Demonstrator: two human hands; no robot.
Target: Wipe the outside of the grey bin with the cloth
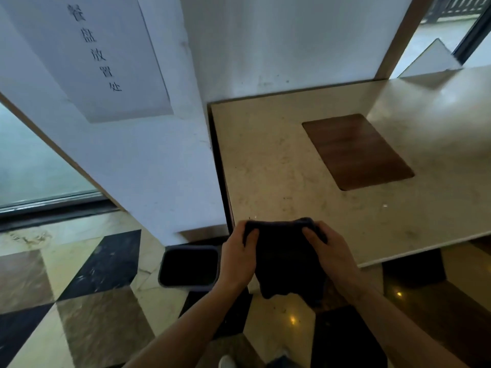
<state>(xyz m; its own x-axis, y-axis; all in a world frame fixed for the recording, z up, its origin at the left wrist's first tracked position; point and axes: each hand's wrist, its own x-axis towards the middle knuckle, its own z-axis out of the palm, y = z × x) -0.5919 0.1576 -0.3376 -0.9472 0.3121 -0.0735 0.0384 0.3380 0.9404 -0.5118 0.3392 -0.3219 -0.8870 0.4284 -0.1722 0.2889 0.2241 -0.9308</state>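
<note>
Behind left hand (239, 257), grey bin's (170, 281) right rim

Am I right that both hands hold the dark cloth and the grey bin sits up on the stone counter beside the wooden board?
Not quite. The grey bin stands on the floor, left of the counter, not on it. The head view shows this. The rest holds: the left hand and right hand both hold the dark cloth, and the wooden board lies on the counter.
</note>
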